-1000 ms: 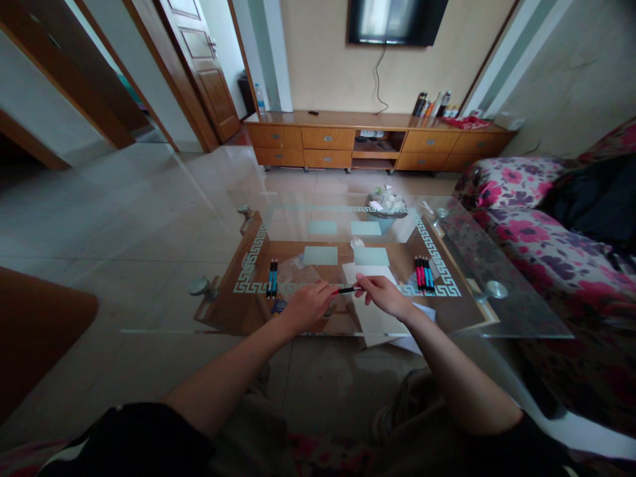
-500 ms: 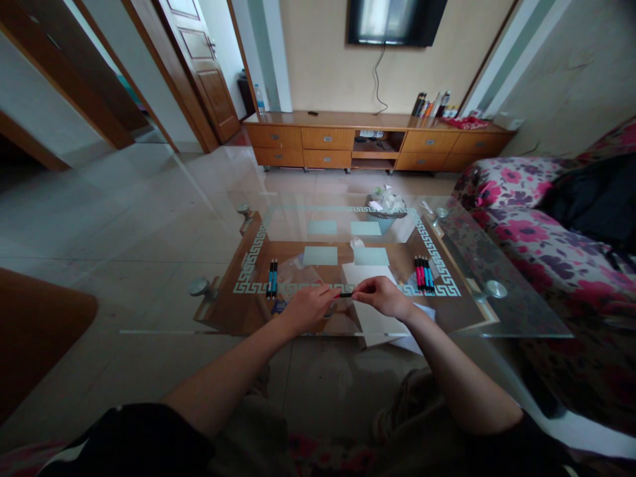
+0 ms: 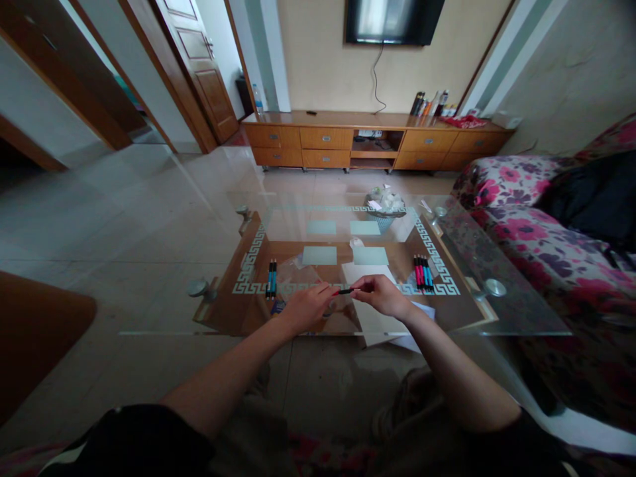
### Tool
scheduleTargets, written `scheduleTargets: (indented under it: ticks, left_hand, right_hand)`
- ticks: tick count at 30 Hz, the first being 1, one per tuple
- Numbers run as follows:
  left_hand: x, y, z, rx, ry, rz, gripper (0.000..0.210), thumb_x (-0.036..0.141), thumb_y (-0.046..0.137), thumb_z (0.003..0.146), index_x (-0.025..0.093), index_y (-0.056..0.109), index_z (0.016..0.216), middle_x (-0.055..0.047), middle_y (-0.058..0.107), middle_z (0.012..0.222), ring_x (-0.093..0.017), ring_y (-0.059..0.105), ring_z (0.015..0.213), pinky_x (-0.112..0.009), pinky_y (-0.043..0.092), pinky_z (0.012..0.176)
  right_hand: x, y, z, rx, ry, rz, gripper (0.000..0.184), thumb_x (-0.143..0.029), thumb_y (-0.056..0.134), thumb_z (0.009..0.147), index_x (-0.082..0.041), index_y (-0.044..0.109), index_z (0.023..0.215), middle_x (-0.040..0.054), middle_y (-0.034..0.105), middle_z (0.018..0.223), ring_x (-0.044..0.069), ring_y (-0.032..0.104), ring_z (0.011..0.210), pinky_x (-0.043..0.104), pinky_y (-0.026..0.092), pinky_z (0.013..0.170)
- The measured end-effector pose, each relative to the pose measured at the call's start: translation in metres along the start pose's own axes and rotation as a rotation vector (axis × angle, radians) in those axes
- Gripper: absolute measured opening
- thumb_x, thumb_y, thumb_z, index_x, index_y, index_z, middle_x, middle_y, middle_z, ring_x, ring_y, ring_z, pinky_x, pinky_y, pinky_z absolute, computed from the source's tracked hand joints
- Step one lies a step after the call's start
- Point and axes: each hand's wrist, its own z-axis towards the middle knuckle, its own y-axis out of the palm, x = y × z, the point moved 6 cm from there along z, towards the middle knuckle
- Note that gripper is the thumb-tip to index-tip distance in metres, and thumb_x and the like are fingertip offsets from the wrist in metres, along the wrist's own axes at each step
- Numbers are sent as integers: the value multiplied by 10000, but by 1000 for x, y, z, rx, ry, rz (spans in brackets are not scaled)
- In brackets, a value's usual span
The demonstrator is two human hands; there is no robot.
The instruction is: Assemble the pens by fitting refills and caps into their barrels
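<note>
Between my two hands, above the near part of the glass table (image 3: 377, 324), is a slim pen (image 3: 344, 291), black with a pinkish-red part at its left. My left hand (image 3: 313, 306) closes around the red end, which its fingers mostly cover. With thumb and fingertips, my right hand (image 3: 376, 293) pinches the black end. Two blue-and-black pens (image 3: 271, 279) lie side by side on the glass to the left. On the right lies a row of several pink and blue pens with black ends (image 3: 423, 273).
Beneath the glass lie white papers (image 3: 380, 318) and a clear plastic bag (image 3: 298, 275). A basket (image 3: 385, 213) full of crumpled white stuff stands beyond. A floral sofa (image 3: 527, 232) is on the right, a wooden TV cabinet (image 3: 325, 139) at the back.
The pen has tilted slightly, its right end a little higher. Both hands stay in almost the same place, still gripping it, and the view has shifted very slightly.
</note>
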Motion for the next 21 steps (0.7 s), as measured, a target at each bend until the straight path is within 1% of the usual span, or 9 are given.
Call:
scheduleTargets:
  ticks: [3, 5, 7, 9, 11, 14, 16, 18, 21]
  left_hand:
    - [1, -2, 0, -3, -11, -2, 341, 241, 418, 996, 228, 545, 1312, -76, 646, 1078, -189, 664, 958, -293, 555, 801]
    - [1, -3, 1, 9, -21, -5, 335, 248, 409, 1000, 228, 550, 1304, -77, 645, 1080, -186, 665, 945, -287, 553, 787]
    - [1, -4, 1, 28, -28, -8, 331, 253, 394, 1007, 227, 556, 1294, -79, 644, 1084, -185, 664, 950, -286, 550, 792]
    - [1, -3, 1, 35, -24, -10, 333, 257, 386, 1010, 226, 559, 1293, -83, 644, 1085, -186, 664, 960, -287, 548, 805]
    - [1, -2, 1, 34, -19, -11, 336, 259, 386, 1010, 224, 558, 1296, -87, 645, 1089, -189, 666, 962, -290, 550, 807]
    - [0, -2, 1, 28, -17, -18, 331, 259, 390, 1007, 216, 560, 1288, -92, 646, 1100, -198, 665, 981, -298, 553, 819]
    - [0, -2, 1, 28, -27, -23, 327, 256, 385, 1008, 212, 565, 1277, -94, 647, 1102, -199, 665, 981, -302, 552, 828]
    - [-1, -3, 1, 33, -39, -29, 348, 256, 384, 1008, 215, 540, 1316, -96, 646, 1114, -196, 667, 973, -303, 552, 832]
    - [-1, -4, 1, 39, -51, -45, 427, 247, 398, 1000, 247, 445, 1425, -94, 640, 1140, -194, 668, 980, -293, 555, 823]
  right_hand:
    - [-3, -1, 0, 47, -36, 56, 380, -452, 788, 678, -138, 703, 874, 45, 692, 781, 136, 588, 675, 254, 454, 621]
    - [-3, -2, 0, 79, -32, 59, 399, -456, 788, 686, -147, 696, 922, 46, 698, 799, 135, 594, 666, 250, 458, 608]
    - [-1, -1, 0, 63, 20, 28, 396, -516, 709, 771, -147, 700, 917, 52, 700, 760, 132, 587, 612, 247, 445, 563]
    - [3, 1, -1, 8, 86, -1, 446, -570, 586, 857, -141, 704, 827, 57, 687, 678, 129, 567, 553, 249, 428, 526]
    - [4, 2, -1, -33, 96, -2, 480, -578, 552, 875, -139, 697, 744, 56, 674, 637, 124, 549, 531, 249, 421, 521]
    - [1, -1, 0, -5, 28, 66, 363, -504, 687, 786, -142, 712, 805, 36, 681, 682, 118, 553, 569, 243, 427, 547]
    - [-1, -3, 1, 33, 12, 138, 328, -431, 764, 706, -144, 714, 855, 22, 673, 698, 120, 564, 600, 243, 428, 562]
    - [-3, -5, 1, 75, 25, 206, 331, -374, 801, 648, -143, 709, 867, 12, 664, 696, 120, 570, 615, 246, 432, 577]
    - [-6, -7, 0, 118, 70, 271, 338, -352, 803, 645, -145, 710, 897, 9, 663, 710, 111, 564, 610, 244, 431, 574]
